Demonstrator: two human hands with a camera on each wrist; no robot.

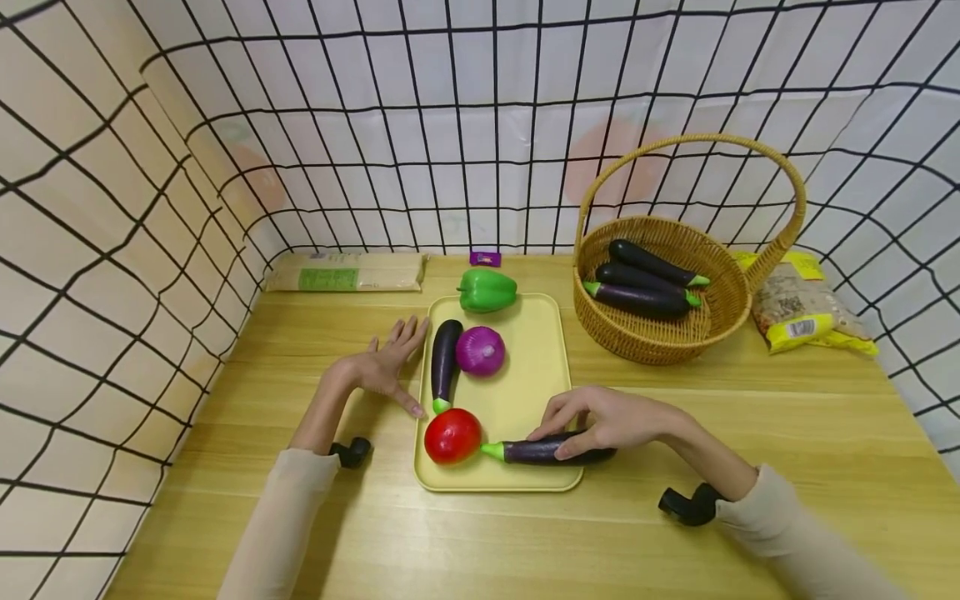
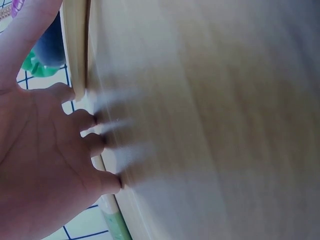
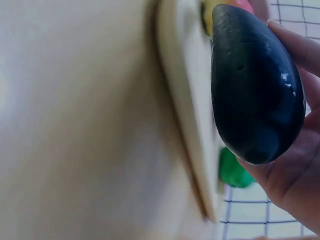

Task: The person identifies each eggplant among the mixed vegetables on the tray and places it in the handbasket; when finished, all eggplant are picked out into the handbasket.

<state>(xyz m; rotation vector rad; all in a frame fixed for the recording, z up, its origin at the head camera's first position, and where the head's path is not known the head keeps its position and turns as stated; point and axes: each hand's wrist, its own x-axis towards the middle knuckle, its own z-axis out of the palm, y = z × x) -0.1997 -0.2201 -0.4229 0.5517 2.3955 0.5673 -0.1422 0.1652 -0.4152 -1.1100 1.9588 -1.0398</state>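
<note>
My right hand (image 1: 611, 419) grips an eggplant (image 1: 532, 451) over the front right part of a yellow tray (image 1: 525, 392). Its green stem end points left, close to a red tomato (image 1: 453, 437). The eggplant's dark rounded end (image 3: 257, 85) fills much of the right wrist view. Fingers spread, my left hand (image 1: 386, 367) is at the tray's left edge, with the thumb and a fingertip by the rim. Another eggplant (image 1: 446, 362) lies along the tray's left side beside a purple onion (image 1: 481, 351). A green bell pepper (image 1: 487, 290) sits at the tray's back edge.
A wicker basket (image 1: 652, 350) with a tall handle holds several eggplants (image 1: 645, 300) at the back right. Beside it lies a yellow bag (image 1: 806, 304). A long packet (image 1: 345, 272) and a small purple packet (image 1: 485, 258) lie along the back, before a black grid (image 1: 495, 125).
</note>
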